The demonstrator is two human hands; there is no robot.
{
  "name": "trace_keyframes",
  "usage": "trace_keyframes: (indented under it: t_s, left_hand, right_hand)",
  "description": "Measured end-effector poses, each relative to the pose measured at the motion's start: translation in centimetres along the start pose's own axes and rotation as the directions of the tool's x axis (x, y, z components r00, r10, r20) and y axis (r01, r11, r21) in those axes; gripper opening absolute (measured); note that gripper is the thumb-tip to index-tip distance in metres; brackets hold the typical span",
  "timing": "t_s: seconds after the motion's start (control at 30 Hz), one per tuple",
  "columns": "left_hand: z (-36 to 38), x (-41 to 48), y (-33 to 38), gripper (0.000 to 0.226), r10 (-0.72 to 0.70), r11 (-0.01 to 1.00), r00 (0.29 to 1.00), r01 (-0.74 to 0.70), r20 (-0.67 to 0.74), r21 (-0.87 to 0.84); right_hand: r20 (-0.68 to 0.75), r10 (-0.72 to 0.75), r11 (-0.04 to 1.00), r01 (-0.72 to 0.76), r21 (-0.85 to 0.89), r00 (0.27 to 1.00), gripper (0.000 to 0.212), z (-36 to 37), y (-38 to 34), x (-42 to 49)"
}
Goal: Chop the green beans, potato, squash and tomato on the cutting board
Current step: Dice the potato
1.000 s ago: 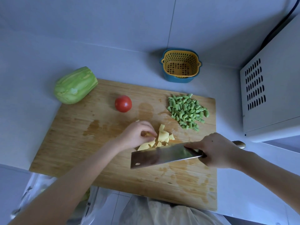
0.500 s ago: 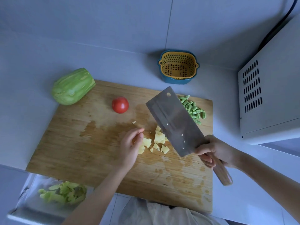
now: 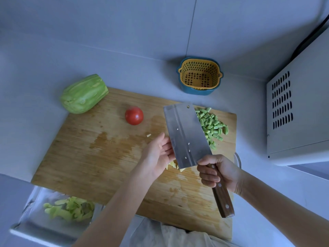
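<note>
On the wooden cutting board (image 3: 92, 157), a red tomato (image 3: 134, 115) sits at the back and chopped green beans (image 3: 212, 125) lie at the back right. A peeled green squash (image 3: 83, 93) rests at the board's back left corner. My right hand (image 3: 218, 172) grips the wooden handle of a cleaver (image 3: 186, 135), whose blade is raised flat over the board. My left hand (image 3: 159, 154) is held open, palm up, against the blade's left edge. Yellow potato cubes (image 3: 175, 165) peek out below the blade and hand; most are hidden.
A yellow strainer in a blue bowl (image 3: 200, 75) stands behind the board. A white microwave (image 3: 299, 111) fills the right side. A bag with green peelings (image 3: 69, 208) hangs below the counter's front edge at the left. A small potato scrap (image 3: 148, 135) lies mid-board.
The cleaver went from cutting flat on the potato to lifted with its blade pointing away. My left hand let go of the potato pieces and opened, palm up, beside the blade.
</note>
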State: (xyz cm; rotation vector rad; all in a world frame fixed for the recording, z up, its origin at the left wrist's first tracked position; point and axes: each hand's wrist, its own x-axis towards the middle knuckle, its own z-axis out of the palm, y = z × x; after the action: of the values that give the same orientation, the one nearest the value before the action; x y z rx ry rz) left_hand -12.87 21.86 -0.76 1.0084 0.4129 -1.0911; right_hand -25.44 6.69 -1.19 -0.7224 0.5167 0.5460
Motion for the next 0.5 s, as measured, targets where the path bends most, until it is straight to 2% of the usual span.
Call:
trace_keyframes:
  t_s: [0.13, 0.23, 0.3, 0.33, 0.37, 0.4, 0.43, 0.47, 0.5]
  left_hand:
    - [-0.3, 0.1, 0.6, 0.038, -0.082, 0.997, 0.996, 0.082, 0.04, 0.004]
    - [-1.3, 0.0, 1.3, 0.037, -0.065, 0.997, 0.997, 0.067, 0.04, -0.038]
    - [-2.0, 0.0, 1.5, 0.038, -0.003, 0.998, 0.999, 0.001, 0.035, 0.06]
    - [-2.2, 0.0, 1.4, 0.039, 0.051, 0.973, 0.998, -0.059, 0.04, 0.225]
    - [-2.4, -0.2, 1.3, 0.041, 0.122, 0.868, 0.99, -0.138, 0.064, 0.477]
    - [-2.6, -0.4, 1.2, 0.044, 0.198, 0.642, 0.973, -0.223, 0.122, 0.733]
    - [-3.0, -0.4, 0.9, 0.048, 0.255, 0.345, 0.941, -0.303, 0.221, 0.888]
    - [-3.5, -0.3, 0.5, 0.053, 0.299, 0.082, 0.894, -0.371, 0.332, 0.925]
    - [-4.2, -0.1, 0.1, 0.056, 0.342, -0.073, 0.839, -0.426, 0.424, 0.902]
  right_hand:
    - [-0.019, -0.014, 0.999, 0.015, 0.033, 1.0, 0.046, -0.5, -0.4, 0.2]
    - [-0.079, -0.032, 0.999, 0.035, 0.038, 0.996, 0.048, -1.1, -1.0, -0.1]
    - [-0.143, -0.048, 0.998, 0.052, 0.023, 0.989, 0.047, -1.5, -1.6, -0.4]
    - [-0.171, -0.056, 0.998, 0.059, 0.014, 0.984, 0.046, -1.7, -1.8, -0.6]
    - [-0.195, -0.065, 0.998, 0.066, 0.002, 0.979, 0.045, -1.8, -2.0, -0.7]
    - [-0.215, -0.076, 0.997, 0.074, -0.017, 0.974, 0.045, -1.9, -2.3, -0.8]
    - [-0.231, -0.087, 0.996, 0.08, -0.041, 0.969, 0.045, -2.0, -2.5, -0.9]
    - [-0.242, -0.096, 0.995, 0.082, -0.064, 0.966, 0.045, -2.1, -2.7, -1.0]
    - [-0.249, -0.101, 0.993, 0.082, -0.085, 0.963, 0.045, -2.1, -2.9, -1.0]
